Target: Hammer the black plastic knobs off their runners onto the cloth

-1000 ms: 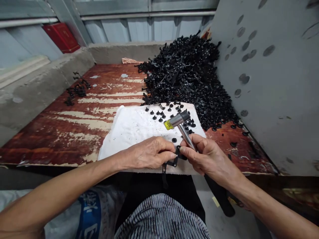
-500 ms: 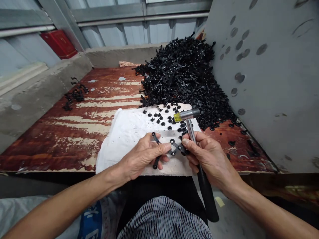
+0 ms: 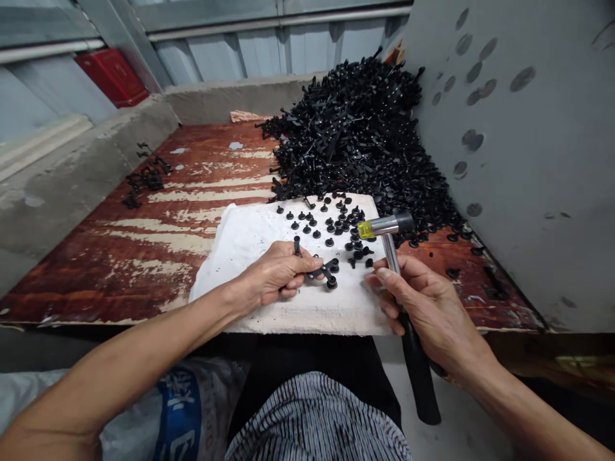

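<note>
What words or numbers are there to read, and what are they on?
Sack: white characters on its blue panel, too blurred to read.
Sack, beside the panel: faint grey letters, unreadable.
Mallet: no readable text.
Red box: no readable words.
I can't make out any numbers.

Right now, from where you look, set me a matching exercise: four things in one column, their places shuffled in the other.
Things:
1. Hammer
2. Red box
3. Linked black piece
4. Big black heap

Places:
A. Held in the left hand
B. Beside the grey panel
C. Held in the right hand
D. Far left, by the metal wall

Pairs: 1-C; 2-D; 3-A; 4-B
</note>
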Action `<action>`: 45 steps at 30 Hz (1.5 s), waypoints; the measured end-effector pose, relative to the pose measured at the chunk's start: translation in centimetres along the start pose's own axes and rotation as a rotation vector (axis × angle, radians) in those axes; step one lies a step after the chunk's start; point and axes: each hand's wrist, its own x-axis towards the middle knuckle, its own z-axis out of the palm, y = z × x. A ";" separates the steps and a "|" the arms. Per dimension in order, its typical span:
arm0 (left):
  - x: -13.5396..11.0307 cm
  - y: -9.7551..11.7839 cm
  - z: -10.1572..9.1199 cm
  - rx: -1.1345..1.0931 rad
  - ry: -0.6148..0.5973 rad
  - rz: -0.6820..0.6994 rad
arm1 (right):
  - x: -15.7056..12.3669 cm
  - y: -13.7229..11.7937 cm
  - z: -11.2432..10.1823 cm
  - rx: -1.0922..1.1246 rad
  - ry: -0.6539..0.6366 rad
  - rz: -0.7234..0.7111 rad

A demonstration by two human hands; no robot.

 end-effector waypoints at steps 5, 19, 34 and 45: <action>0.3 0.2 0.2 0.026 0.014 0.013 | 0.1 0.0 0.1 0.007 -0.010 0.006; 0.6 0.0 0.0 0.068 0.007 0.027 | 0.3 -0.3 0.1 0.015 -0.033 0.019; 0.4 0.9 0.6 0.198 0.088 0.024 | 0.3 -0.5 0.0 -0.145 -0.070 0.007; 1.1 0.6 -0.1 0.156 0.022 0.017 | 0.2 -0.6 -0.2 -0.166 -0.094 0.008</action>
